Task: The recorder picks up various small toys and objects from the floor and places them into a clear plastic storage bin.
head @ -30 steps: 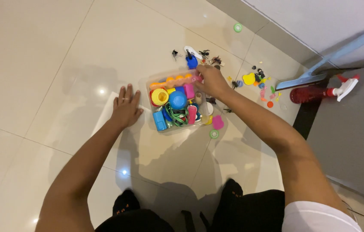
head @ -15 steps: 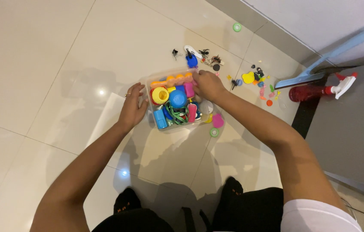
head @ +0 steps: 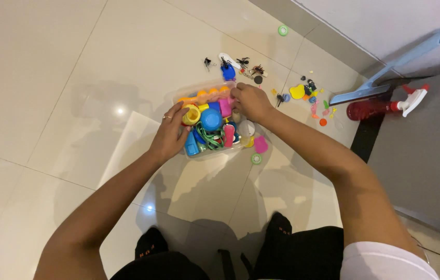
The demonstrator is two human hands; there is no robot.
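Note:
A clear plastic box [head: 195,94] sits on the tiled floor, packed with small bright toys: a blue cup [head: 211,119], a yellow ring [head: 192,114], a pink block [head: 225,107] and green cord [head: 209,139]. My left hand [head: 169,135] grips the box's near left side, fingers by the yellow ring. My right hand [head: 250,101] is curled over the far right rim, fingertips at the pink block.
Loose toys lie beyond the box: a blue piece [head: 228,72], black insect figures [head: 243,62], a yellow piece [head: 297,92] and a green ring [head: 283,30]. A pink piece [head: 260,144] and another ring [head: 256,158] lie nearer. A red spray bottle [head: 378,108] and a pale blue handle [head: 391,65] are at the right.
My left hand slid from flat on the floor onto the box's left side. My right hand stayed at the box's far right rim.

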